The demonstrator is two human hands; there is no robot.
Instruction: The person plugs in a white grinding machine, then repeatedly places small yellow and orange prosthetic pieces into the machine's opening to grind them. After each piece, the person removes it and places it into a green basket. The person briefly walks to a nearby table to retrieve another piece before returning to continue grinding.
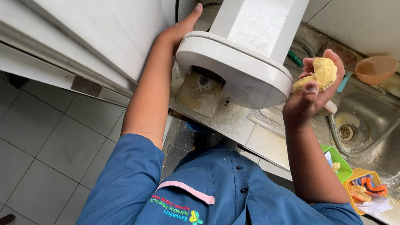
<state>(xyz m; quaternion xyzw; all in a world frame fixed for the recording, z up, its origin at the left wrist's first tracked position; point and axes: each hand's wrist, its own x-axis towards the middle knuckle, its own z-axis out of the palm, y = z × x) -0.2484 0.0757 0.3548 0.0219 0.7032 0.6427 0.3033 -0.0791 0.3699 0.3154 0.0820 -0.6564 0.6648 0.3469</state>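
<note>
My left hand [180, 29] lies flat against the left side of a white machine [238, 60] with a round housing and a tall square column, fingers stretched upward. Under the housing a stained work platform [201, 93] juts out. My right hand [309, 92] is raised just right of the machine and grips a yellow dental cast [322, 73] between thumb and fingers. The cast is close to the housing's right edge but apart from it.
A steel sink [378, 143] with a drain [346, 131] and a grey hose [388, 129] lies to the right. An orange bowl [375, 69] sits behind it. A green tray [340, 162] and an orange tray [363, 185] hold small casts. Tiled floor [37, 137] is at left.
</note>
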